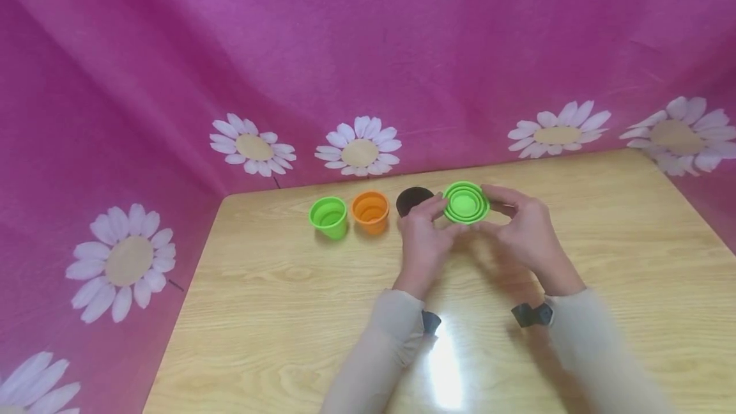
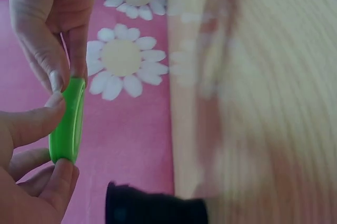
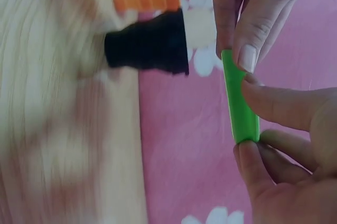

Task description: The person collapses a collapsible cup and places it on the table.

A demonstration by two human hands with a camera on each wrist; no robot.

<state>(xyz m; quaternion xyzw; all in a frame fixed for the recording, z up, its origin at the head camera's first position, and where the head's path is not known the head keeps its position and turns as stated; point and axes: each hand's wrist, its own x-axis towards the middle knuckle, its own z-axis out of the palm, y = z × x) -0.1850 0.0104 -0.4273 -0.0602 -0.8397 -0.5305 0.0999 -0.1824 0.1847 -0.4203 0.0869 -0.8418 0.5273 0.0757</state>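
Note:
A collapsed green folding cup is held above the table between both hands, its concentric rings facing up in the head view. My left hand pinches its left rim, and my right hand grips the right rim. From the side it looks like a flat green disc in the left wrist view, with thumbs and fingertips on its edge. Just behind my left hand stands a black cup, partly hidden in the head view.
An orange cup and an expanded green cup stand upright in a row left of the black one. The wooden table ends at a pink cloth with white daisies. A bright reflection lies near the front.

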